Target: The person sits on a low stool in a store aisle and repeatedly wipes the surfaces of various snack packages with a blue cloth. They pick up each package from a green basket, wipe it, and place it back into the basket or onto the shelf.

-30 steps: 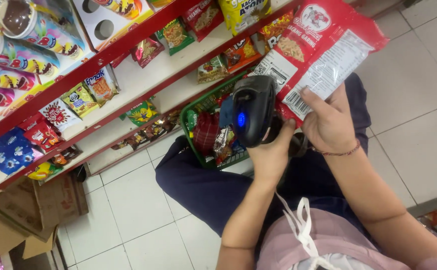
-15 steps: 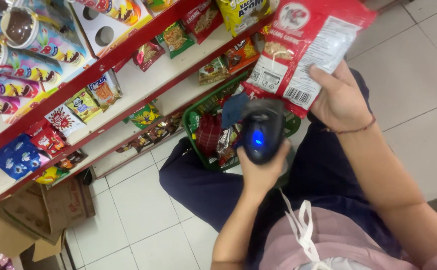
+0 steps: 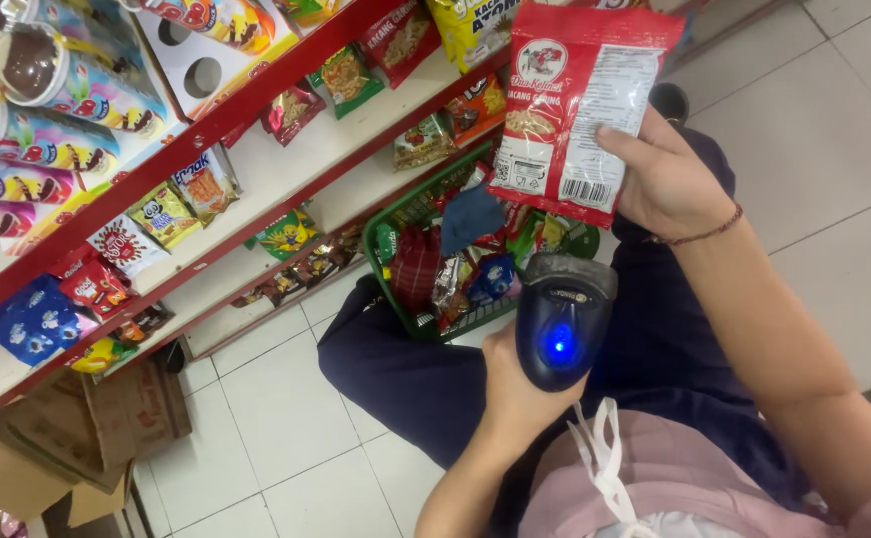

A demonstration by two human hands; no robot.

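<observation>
1. Right hand (image 3: 670, 179) has its grip closed on a red snack packet (image 3: 580, 110), fingers pinching the packet's right edge and holding it upright with the printed back panel toward the camera.
2. Left hand (image 3: 520, 384) is wrapped tight around the handle of a dark scanner (image 3: 563, 317), whose blue light is lit; the scanner head sits just below the packet, apart from it.
3. Below and behind the packet stands a green basket (image 3: 411, 314) full of snack bags, on the floor (image 3: 276, 418) between the person's legs and the red-edged shelves (image 3: 256, 110).
4. Judging by this, the step in hand is reading the packet's barcode: that striped patch is at the packet's lower edge, nearest the scanner.
5. A next move would call for tilting the scanner head up at that lower edge, with the packet held flat and steady so the crinkled film does not bend the stripes.
</observation>
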